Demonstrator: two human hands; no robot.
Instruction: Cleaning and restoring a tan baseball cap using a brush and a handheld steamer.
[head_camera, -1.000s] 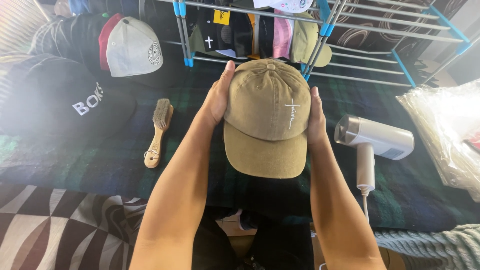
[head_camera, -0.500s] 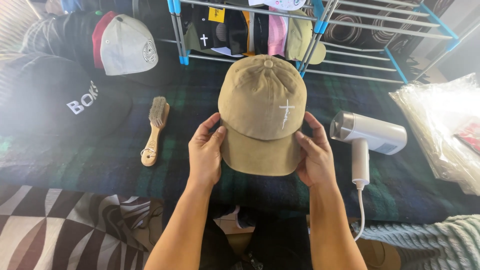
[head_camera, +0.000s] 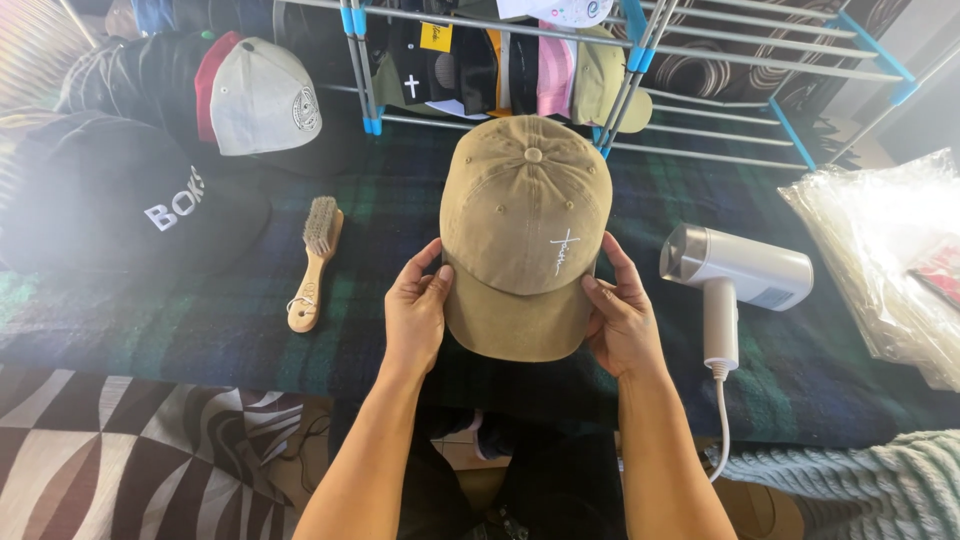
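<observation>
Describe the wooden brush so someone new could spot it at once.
Start at the dark plaid blanket. Left of the tan cap held in both hands lies the wooden brush, bristles away from the person. It is the only wooden thing among caps.

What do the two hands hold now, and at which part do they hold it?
Both hands hold the tan cap by the two sides of its brim: the left hand on the left edge, the right hand on the right edge.
</observation>
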